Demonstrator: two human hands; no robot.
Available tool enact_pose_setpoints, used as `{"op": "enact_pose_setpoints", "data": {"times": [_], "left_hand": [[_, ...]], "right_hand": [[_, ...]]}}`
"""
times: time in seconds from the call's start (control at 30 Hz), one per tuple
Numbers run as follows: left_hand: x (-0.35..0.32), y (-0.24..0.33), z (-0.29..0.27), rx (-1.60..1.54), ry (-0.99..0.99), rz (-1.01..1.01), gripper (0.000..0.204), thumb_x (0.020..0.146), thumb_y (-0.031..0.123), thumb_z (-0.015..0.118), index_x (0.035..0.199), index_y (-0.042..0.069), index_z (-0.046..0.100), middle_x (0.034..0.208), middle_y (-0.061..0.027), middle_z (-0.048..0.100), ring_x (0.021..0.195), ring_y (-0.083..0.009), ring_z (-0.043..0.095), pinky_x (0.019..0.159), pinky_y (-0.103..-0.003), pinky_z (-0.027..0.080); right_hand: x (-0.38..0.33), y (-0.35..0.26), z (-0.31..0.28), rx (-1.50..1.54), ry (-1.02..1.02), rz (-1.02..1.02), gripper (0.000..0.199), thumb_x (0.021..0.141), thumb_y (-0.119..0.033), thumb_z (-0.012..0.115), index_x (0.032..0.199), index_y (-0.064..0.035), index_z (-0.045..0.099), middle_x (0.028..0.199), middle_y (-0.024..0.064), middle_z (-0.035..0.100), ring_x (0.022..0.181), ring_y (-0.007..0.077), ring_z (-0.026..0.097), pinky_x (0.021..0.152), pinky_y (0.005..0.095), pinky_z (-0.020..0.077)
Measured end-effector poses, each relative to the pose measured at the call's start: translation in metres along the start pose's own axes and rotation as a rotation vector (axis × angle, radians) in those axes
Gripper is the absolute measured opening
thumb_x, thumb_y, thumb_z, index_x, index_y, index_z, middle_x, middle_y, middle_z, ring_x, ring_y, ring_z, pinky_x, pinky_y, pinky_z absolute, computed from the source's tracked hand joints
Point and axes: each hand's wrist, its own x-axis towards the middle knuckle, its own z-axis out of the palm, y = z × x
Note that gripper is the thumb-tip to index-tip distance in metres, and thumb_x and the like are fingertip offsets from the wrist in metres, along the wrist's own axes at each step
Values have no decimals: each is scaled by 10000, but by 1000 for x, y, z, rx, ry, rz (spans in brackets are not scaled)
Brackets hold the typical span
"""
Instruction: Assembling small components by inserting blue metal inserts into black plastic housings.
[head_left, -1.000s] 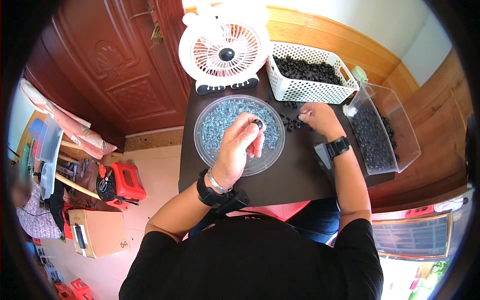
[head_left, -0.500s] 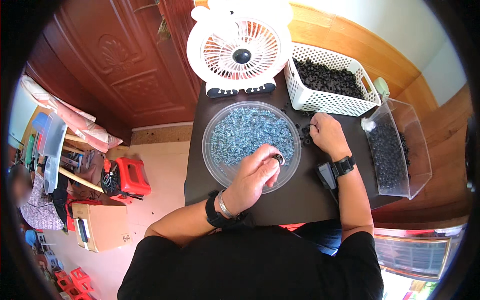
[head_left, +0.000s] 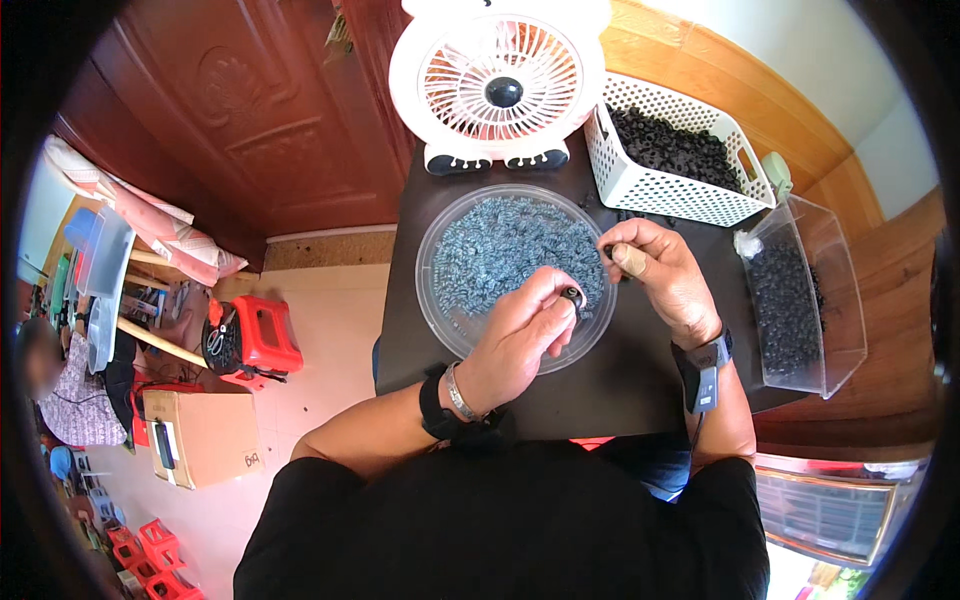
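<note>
My left hand is closed over the front of a round clear tub, pinching a small black ring-shaped piece between thumb and forefinger. To its right, above the tub's right rim, my right hand pinches another small black piece at its fingertips. The two hands are close together but apart. The round clear tub holds a heap of small bluish, spring-like pieces. A few loose black pieces lie on the dark table behind my right hand.
Behind the tub stands a white fan. A white perforated basket of black pieces is at the back right. A clear bin with more black pieces stands at the right edge. At left are a red stool, a cardboard box and another person.
My right hand has lifted from the loose black pieces and moved left and nearer my left hand, now with a black piece at its fingertips. The view has shifted slightly.
</note>
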Motion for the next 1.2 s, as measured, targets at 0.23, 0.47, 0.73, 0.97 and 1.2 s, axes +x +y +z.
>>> {"op": "enact_pose_setpoints", "data": {"times": [0.23, 0.47, 0.73, 0.97, 1.2], "left_hand": [[1, -5, -3, -8, -13, 38, 271, 1002, 307, 460, 1047, 45, 514, 763, 0, 530, 624, -54, 463, 555, -196, 359], [3, -5, -1, 56, -39, 27, 243, 998, 273, 466, 1056, 40, 503, 762, -1, 525, 628, -55, 456, 558, -202, 362], [3, -3, 0, 110, -79, 18, 240, 994, 267, 467, 1053, 37, 499, 760, -6, 521, 632, -58, 440, 572, -206, 360], [1, -6, 0, 123, -101, -1, 213, 989, 234, 476, 1018, 25, 506, 752, -2, 504, 628, -65, 429, 574, -216, 361], [1, -5, 0, 156, -114, -16, 226, 992, 241, 471, 984, 22, 523, 735, 7, 487, 628, -56, 426, 569, -215, 359]], "right_hand": [[-8, -13, 23, 155, -77, 27, 179, 901, -144, 643, 1006, 1, 644, 843, 12, 619, 740, 86, 545, 713, 235, 454], [-12, -27, 23, 26, -170, 36, 127, 908, -102, 617, 972, 8, 622, 835, 10, 612, 733, 80, 532, 693, 230, 447], [-17, -36, 20, -28, -195, 47, 113, 902, -53, 604, 993, 9, 630, 883, 12, 639, 816, 74, 562, 755, 225, 459], [-20, -37, 18, -121, -230, 19, 99, 885, -24, 610, 977, 5, 635, 898, 34, 655, 845, 93, 594, 777, 240, 476], [-24, -48, 21, -361, -232, -69, 83, 849, -4, 621, 929, 7, 637, 882, 69, 658, 816, 106, 603, 741, 258, 479]]}}
